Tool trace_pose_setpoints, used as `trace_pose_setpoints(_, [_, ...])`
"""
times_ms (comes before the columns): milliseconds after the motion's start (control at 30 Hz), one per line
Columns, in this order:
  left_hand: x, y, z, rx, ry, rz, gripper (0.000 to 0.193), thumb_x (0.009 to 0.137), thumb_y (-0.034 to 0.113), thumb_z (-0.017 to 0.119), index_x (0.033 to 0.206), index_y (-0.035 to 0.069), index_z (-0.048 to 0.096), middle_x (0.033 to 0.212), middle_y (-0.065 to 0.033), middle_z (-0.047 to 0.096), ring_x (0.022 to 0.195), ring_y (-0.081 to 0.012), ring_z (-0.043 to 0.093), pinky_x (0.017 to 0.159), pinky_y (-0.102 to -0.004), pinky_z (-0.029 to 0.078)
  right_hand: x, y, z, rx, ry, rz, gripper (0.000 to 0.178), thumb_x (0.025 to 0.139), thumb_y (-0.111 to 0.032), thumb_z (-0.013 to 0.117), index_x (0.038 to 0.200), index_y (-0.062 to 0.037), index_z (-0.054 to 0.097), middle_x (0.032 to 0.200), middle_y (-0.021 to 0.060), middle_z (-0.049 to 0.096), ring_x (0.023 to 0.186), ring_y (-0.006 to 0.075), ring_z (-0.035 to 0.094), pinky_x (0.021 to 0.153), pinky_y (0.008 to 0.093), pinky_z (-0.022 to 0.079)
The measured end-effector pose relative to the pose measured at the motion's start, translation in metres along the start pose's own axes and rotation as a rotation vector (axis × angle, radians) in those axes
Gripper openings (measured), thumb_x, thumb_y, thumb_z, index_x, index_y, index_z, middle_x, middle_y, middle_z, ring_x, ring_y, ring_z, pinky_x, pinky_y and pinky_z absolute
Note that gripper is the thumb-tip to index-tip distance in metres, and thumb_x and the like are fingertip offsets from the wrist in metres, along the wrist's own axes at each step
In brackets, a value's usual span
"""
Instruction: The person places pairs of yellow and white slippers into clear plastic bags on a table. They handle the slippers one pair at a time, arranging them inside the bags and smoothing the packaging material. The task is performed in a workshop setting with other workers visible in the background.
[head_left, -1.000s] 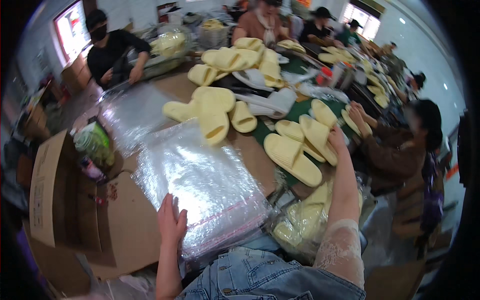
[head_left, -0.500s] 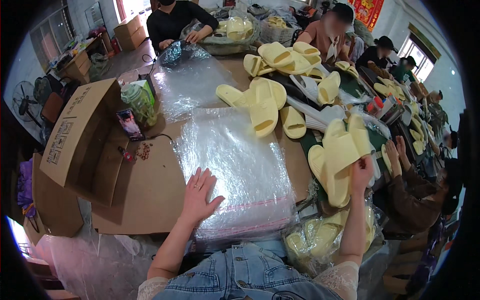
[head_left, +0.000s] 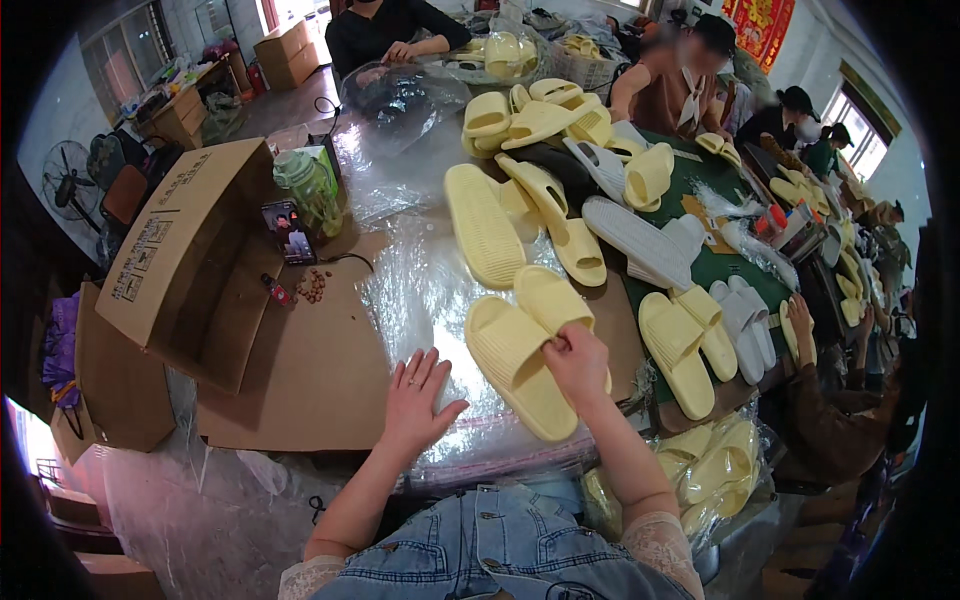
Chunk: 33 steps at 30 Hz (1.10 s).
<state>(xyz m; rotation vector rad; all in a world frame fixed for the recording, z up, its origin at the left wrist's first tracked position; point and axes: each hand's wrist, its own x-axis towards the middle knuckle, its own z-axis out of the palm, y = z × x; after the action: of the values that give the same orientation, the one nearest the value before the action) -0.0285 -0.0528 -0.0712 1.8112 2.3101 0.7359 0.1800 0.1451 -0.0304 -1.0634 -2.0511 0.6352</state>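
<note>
My right hand is closed on a pair of pale yellow slippers, gripping them by the straps' inner edges above the stack of clear plastic bags. My left hand, with a ring on one finger, lies flat on the bags with its fingers spread. Beyond the held pair, more yellow slippers lie across the far part of the bags. Right of my right hand, another yellow pair and a light grey pair rest on the green table surface.
An open cardboard box stands at the left, beside a green bottle, a phone and small reddish nuts. Bagged yellow slippers sit by my right forearm. A person in black and several other people work around the table.
My right hand has carried a yellow slipper pair leftward from the right side onto the bags. Slippers on the far pile have shifted. My left hand stays flat on the bags.
</note>
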Motion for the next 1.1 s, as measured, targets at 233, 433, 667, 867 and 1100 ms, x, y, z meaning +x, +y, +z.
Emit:
trace_pose_setpoints(233, [0.008, -0.014, -0.003, -0.008, 0.005, 0.037, 0.069, 0.09, 0.054, 0.065, 0.142, 0.009, 0.057, 0.157, -0.0156, 0.043, 0.15, -0.0355, 0.033, 0.124, -0.0541, 0.019, 0.005, 0.021, 0.037, -0.326, -0.147, -0.023, 0.024, 0.083, -0.024, 0.071, 0.08, -0.0021, 0.063, 0.08, 0.0174, 0.065, 0.077, 0.0388, 0.066, 0.068, 0.0507, 0.05])
trace_pose_setpoints(433, [0.009, 0.002, -0.012, 0.125, -0.047, 0.18, 0.064, 0.089, 0.049, 0.069, 0.137, 0.009, 0.06, 0.156, -0.0152, 0.044, 0.148, -0.0378, 0.034, 0.123, -0.0546, 0.021, -0.008, 0.035, 0.004, -0.153, -0.042, 0.043, 0.017, 0.08, -0.012, 0.069, 0.078, 0.002, 0.06, 0.077, 0.0223, 0.062, 0.076, 0.0432, 0.063, 0.066, 0.0508, 0.047])
trace_pose_setpoints(667, [0.017, 0.017, -0.016, -0.052, -0.128, 0.25, 0.06, 0.086, 0.041, 0.074, 0.135, 0.01, 0.061, 0.151, -0.017, 0.049, 0.14, -0.0368, 0.045, 0.115, -0.0491, 0.037, -0.037, 0.049, -0.054, 0.248, -0.06, 0.117, 0.019, 0.085, -0.001, 0.067, 0.103, 0.005, 0.07, 0.091, 0.0202, 0.073, 0.083, 0.0296, 0.071, 0.073, 0.0358, 0.052])
trace_pose_setpoints(867, [0.022, 0.019, -0.005, 0.006, -0.055, 0.23, 0.038, 0.086, 0.02, 0.071, 0.123, 0.011, 0.067, 0.14, -0.0146, 0.059, 0.133, -0.0339, 0.053, 0.107, -0.0476, 0.044, -0.065, 0.021, -0.098, 0.55, -0.282, 0.247, 0.024, 0.093, -0.004, 0.068, 0.115, 0.002, 0.072, 0.106, 0.0042, 0.076, 0.099, 0.0118, 0.068, 0.085, 0.0285, 0.054])
trace_pose_setpoints(1100, [0.039, 0.033, -0.009, -0.102, 0.162, 0.213, 0.018, 0.086, 0.011, 0.072, 0.103, 0.01, 0.072, 0.108, -0.0091, 0.068, 0.101, -0.0296, 0.066, 0.079, -0.0377, 0.056, -0.079, -0.022, -0.127, 0.71, -0.744, 0.229, 0.03, 0.095, -0.01, 0.07, 0.123, -0.0003, 0.069, 0.113, 0.004, 0.075, 0.105, 0.0139, 0.068, 0.089, 0.0316, 0.054])
